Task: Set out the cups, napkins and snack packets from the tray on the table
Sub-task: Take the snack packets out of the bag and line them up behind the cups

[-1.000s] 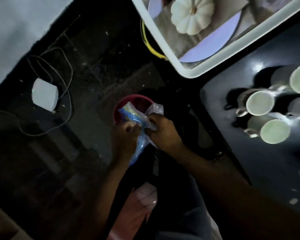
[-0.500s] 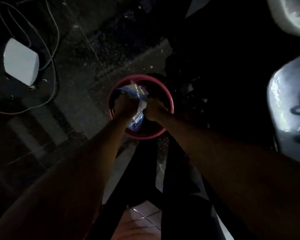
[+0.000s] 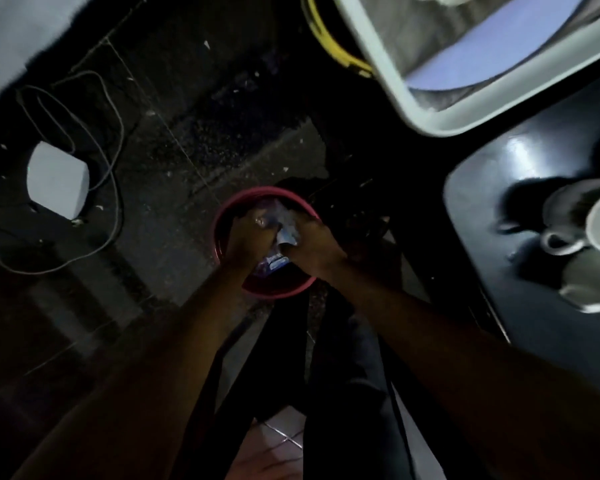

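Observation:
Both hands reach down into a red round bin [image 3: 222,216] on the dark floor. My left hand [image 3: 248,237] and my right hand [image 3: 314,247] are shut on a crumpled blue and clear plastic packet [image 3: 281,237] held between them inside the bin. The white tray [image 3: 395,84] sits at the top right, with a lilac plate and grey cloth in it. White cups [image 3: 575,216] lie on the glossy black table [image 3: 482,188] at the right edge.
A white box [image 3: 58,180] with looping grey cables [image 3: 115,157] lies on the floor at the left. A yellow ring [image 3: 329,46] shows beside the tray. My dark trouser legs fill the bottom centre. The floor is dusty and dim.
Both hands have pushed the packet lower into the red bin. The view has swung back, bringing the tray and cups into sight again.

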